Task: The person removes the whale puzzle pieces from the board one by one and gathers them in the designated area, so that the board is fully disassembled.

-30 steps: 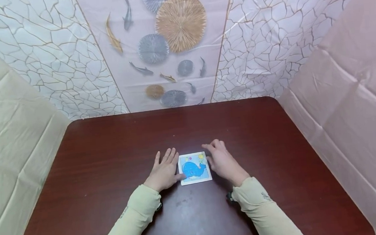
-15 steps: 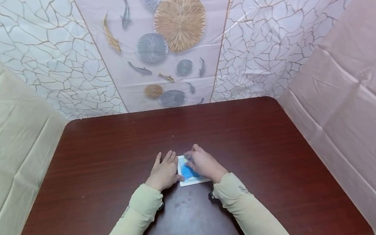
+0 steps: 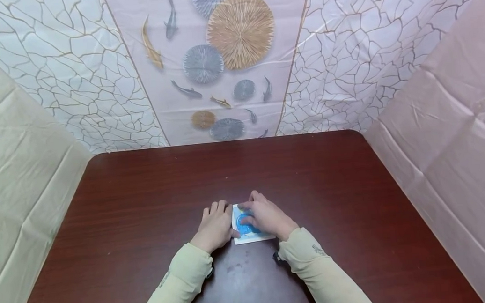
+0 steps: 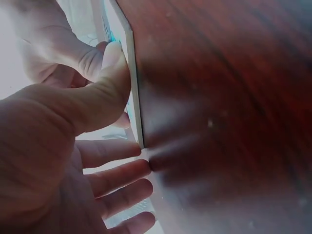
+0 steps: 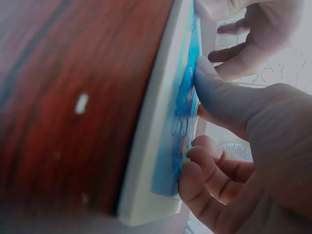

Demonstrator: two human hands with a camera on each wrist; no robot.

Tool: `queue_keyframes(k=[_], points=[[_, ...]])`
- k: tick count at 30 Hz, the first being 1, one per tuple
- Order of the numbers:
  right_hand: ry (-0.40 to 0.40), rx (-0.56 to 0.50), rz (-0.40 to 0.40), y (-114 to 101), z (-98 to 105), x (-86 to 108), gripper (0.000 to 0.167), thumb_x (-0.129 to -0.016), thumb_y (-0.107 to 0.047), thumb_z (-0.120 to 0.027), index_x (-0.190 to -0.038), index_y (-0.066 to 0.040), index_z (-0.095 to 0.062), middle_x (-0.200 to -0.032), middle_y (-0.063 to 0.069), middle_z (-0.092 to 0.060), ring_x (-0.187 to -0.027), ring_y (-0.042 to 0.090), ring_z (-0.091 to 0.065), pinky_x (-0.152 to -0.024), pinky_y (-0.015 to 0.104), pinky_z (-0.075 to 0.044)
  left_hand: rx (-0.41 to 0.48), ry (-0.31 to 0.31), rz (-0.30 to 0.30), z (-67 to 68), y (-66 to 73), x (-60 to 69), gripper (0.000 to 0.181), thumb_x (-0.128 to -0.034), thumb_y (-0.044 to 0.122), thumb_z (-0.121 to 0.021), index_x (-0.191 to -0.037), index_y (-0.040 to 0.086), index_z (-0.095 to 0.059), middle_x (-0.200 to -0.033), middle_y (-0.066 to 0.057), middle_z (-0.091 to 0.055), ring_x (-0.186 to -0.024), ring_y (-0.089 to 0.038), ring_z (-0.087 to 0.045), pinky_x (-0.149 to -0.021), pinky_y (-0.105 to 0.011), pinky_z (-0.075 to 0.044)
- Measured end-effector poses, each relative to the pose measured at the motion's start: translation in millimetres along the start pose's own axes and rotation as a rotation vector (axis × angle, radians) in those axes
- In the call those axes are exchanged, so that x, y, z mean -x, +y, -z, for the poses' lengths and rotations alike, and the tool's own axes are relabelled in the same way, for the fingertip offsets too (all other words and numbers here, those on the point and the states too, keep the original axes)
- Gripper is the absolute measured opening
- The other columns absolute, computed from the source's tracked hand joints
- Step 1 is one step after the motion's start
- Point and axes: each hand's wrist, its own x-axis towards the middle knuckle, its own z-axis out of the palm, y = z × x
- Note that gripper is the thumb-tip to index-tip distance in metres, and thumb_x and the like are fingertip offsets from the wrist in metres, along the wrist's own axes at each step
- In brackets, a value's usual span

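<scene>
One picture panel (image 3: pixel 250 238), pale-rimmed, with a blue figure (image 5: pixel 187 87) on its face; lies on a dark red-brown table (image 3: pixel 156 190), partly covered by the hands.

One left hand (image 3: pixel 215 226), at the panel's 9 o'clock side: fingers fairly straight and slightly apart, one fingertip at a corner, thumb laid over the rim; placed, it seems, to keep the panel from sliding.

One right hand (image 3: pixel 268 217), reaching over from 3 o'clock: fingers bent, tips and thumb on the picture, probably to work its surface; whether they pinch a piece cannot be told.

Two pale sleeves (image 3: pixel 177 276), entering from 7 and 5 o'clock.

One patterned cloth (image 3: pixel 240 29), hanging at 12 o'clock beyond the table.
</scene>
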Motion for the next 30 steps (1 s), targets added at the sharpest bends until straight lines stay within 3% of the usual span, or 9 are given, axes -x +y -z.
queue_keyframes(k=[6, 11, 16, 25, 30], points=[[0.005, -0.008, 0.022, -2.2, -1.5, 3.4, 0.041, -0.088, -0.028, -0.073, -0.127, -0.017, -0.067, -0.098, 0.003, -0.047, -0.085, 0.015, -0.045, -0.075, 0.028, -0.045, 0.018, -0.008, 0.016, -2.6, -1.7, 1.7, 0.081, -0.0765, 0.043, -0.081, -0.138, -0.001, -0.051, -0.12, -0.017, -0.048, -0.108, -0.032, -0.041, -0.084, -0.042, -0.034], [-0.055, -0.055, 0.015, -7.4, 2.5, 2.1, 0.04, -0.09, -0.022, -0.071, -0.129, -0.015, -0.064, -0.101, 0.003, -0.046, -0.086, 0.015, -0.048, -0.077, 0.03, -0.046, 0.022, -0.028, 0.012, -2.3, -1.7, -0.6, 0.082, -0.0762, 0.041, -0.082, -0.138, -0.003, -0.051, -0.114, -0.016, -0.049, -0.101, -0.03, -0.041, -0.081, -0.038, -0.033], [-0.104, -0.096, -0.008, -10.4, 7.5, -2.2, 0.039, -0.091, -0.02, -0.07, -0.128, -0.014, -0.06, -0.104, 0.005, -0.045, -0.087, 0.016, -0.052, -0.079, 0.032, -0.048, 0.048, -0.045, -0.004, -0.9, -1.0, -4.4, 0.082, -0.0766, 0.038, -0.082, -0.138, -0.006, -0.049, -0.112, -0.017, -0.051, -0.102, -0.031, -0.041, -0.083, -0.039, -0.033], [-0.083, -0.122, -0.016, -9.8, 6.8, -7.0, 0.03, -0.09, -0.02, -0.071, -0.117, -0.011, -0.063, -0.101, 0.008, -0.05, -0.086, 0.018, -0.052, -0.09, 0.051, -0.042, 0.06, -0.066, -0.009, 0.4, -0.1, -6.7, 0.081, -0.0764, 0.036, -0.082, -0.136, -0.008, -0.05, -0.117, -0.019, -0.055, -0.107, -0.033, -0.044, -0.088, -0.043, -0.034], [-0.081, -0.104, -0.025, -11.6, 5.6, -8.5, 0.029, -0.091, -0.018, -0.07, -0.118, -0.012, -0.061, -0.102, 0.007, -0.051, -0.086, 0.019, -0.054, -0.088, 0.044, -0.045, 0.052, -0.066, -0.014, 2.3, 0.2, -6.4, 0.081, -0.0759, 0.037, -0.082, -0.135, -0.008, -0.05, -0.12, -0.02, -0.056, -0.11, -0.034, -0.046, -0.09, -0.043, -0.036]])
